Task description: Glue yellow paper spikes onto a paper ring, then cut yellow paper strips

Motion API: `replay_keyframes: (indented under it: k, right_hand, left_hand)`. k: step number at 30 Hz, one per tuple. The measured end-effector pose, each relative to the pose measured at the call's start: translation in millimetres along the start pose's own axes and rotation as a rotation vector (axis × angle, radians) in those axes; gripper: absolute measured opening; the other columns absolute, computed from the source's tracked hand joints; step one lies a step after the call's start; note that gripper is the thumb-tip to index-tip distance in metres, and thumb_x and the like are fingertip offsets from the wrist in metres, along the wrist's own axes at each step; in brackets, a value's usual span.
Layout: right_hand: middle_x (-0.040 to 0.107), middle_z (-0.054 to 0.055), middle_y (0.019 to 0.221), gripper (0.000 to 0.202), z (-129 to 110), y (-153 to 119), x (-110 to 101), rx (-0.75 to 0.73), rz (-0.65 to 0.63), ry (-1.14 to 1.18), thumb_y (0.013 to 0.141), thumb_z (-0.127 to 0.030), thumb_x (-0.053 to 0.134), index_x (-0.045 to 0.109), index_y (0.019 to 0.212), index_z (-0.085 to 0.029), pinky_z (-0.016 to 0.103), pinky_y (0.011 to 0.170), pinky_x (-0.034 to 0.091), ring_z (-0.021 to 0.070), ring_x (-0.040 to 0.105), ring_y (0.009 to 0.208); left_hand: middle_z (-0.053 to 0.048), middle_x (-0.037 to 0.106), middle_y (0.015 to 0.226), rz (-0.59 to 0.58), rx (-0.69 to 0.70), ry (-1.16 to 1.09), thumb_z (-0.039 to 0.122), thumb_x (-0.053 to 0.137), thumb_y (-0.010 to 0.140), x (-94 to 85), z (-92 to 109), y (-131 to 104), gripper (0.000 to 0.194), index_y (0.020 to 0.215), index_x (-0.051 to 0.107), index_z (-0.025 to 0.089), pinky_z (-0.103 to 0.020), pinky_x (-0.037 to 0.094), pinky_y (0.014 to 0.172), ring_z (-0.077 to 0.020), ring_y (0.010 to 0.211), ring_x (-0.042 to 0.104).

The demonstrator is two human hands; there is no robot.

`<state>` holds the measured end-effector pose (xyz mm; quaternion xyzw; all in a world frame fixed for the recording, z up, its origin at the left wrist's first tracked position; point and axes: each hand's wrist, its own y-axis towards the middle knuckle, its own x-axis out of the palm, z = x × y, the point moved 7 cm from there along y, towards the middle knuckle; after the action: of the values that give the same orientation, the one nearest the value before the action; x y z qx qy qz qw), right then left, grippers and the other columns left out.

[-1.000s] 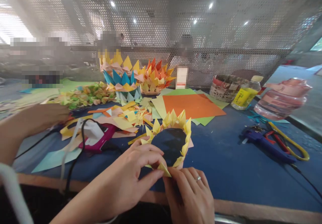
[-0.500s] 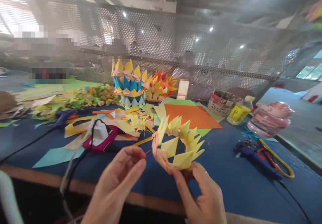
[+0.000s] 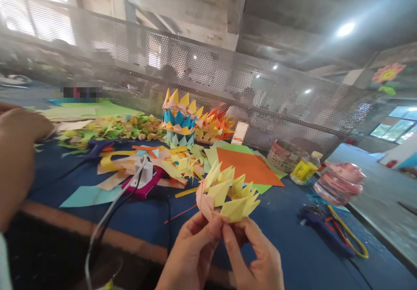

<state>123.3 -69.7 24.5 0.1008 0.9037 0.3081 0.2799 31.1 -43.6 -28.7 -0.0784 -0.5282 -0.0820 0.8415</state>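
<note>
Both my hands pinch the near lower edge of a ring of folded paper point(image 3: 217, 194), pale yellow points on most of it and pink on its left side. My left hand point(image 3: 195, 248) has thumb and fingers closed on the pink part. Right beside it, my right hand point(image 3: 252, 248) grips the bottom of the yellow front points. The thumbs nearly touch. The ring is held up above the blue table point(image 3: 273, 220), tilted so that its inside shows. A thin orange strip point(image 3: 180, 214) lies to the left of my hands.
Behind the ring lie orange paper sheets point(image 3: 246, 166) and stacked paper rings point(image 3: 179, 118). Left are paper scraps point(image 3: 120, 127) and a magenta power strip point(image 3: 143, 186) with cables. Right are a glue gun point(image 3: 325, 229), a yellow-labelled bottle point(image 3: 304, 168) and a pink container point(image 3: 340, 181). Another person's arm point(image 3: 16, 159) reaches in at far left.
My left hand has moved right and taken hold of the paper ring's pink side. The view has shifted, and another person's arm has come in at the left.
</note>
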Motion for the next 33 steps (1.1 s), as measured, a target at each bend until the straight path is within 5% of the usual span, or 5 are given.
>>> replay_keyframes:
  k: [8, 16, 23, 28, 33]
  right_hand:
    - [0.059, 0.004, 0.085, 0.028, -19.0, -0.3, -26.9, -0.101, 0.327, -0.257, 0.085, -0.030, 0.058, 0.055, 0.110, -0.019, 0.029, 0.068, 0.045, 0.0167, 0.055, 0.074]
    - [0.059, 0.011, 0.112, 0.040, -24.6, 15.9, -27.2, -0.219, 0.187, -0.273, 0.084, -0.029, 0.058, 0.047, 0.121, -0.020, 0.042, 0.088, 0.044, 0.0255, 0.054, 0.106]
    - [0.052, 0.013, 0.128, 0.050, -31.3, 22.2, -32.9, -0.220, 0.243, -0.138, 0.085, -0.026, 0.057, 0.041, 0.131, -0.021, 0.050, 0.100, 0.038, 0.0277, 0.046, 0.122]
    - [0.058, 0.011, 0.120, 0.059, -17.7, 28.7, -26.5, -0.056, 0.043, -0.003, 0.086, -0.032, 0.056, 0.030, 0.138, -0.023, 0.044, 0.093, 0.047, 0.0244, 0.054, 0.115]
    - [0.062, 0.010, 0.110, 0.064, -24.0, 33.5, -23.2, -0.065, 0.040, 0.027, 0.083, -0.033, 0.059, 0.028, 0.138, -0.020, 0.043, 0.091, 0.048, 0.0230, 0.058, 0.107]
  left_hand:
    - [-0.004, 0.070, 0.079, 0.113, 0.033, -0.054, 0.019, 0.086, 0.060, -8.9, 9.4, -0.3, 0.021, 0.076, 0.073, 0.013, -0.018, 0.051, 0.065, -0.0099, 0.068, 0.062]
    - [-0.003, 0.068, 0.076, 0.124, 0.012, -0.033, 0.020, 0.088, 0.056, -9.9, 9.0, -1.1, 0.028, 0.080, 0.074, 0.012, -0.016, 0.050, 0.058, -0.0078, 0.061, 0.058]
    - [-0.002, 0.064, 0.068, 0.046, 0.041, -0.029, 0.021, 0.082, 0.067, -8.8, 18.9, -2.3, 0.015, 0.075, 0.073, 0.012, -0.017, 0.051, 0.063, -0.0075, 0.061, 0.057]
    - [-0.002, 0.066, 0.076, 0.102, 0.041, -0.027, 0.020, 0.085, 0.062, -13.0, 23.3, -3.3, 0.023, 0.079, 0.073, 0.011, -0.017, 0.050, 0.062, -0.0077, 0.063, 0.058]
    - [-0.001, 0.062, 0.069, 0.040, 0.071, 0.017, 0.021, 0.083, 0.065, -7.1, 23.0, -2.9, 0.020, 0.077, 0.072, 0.012, -0.016, 0.047, 0.059, -0.0064, 0.059, 0.053]
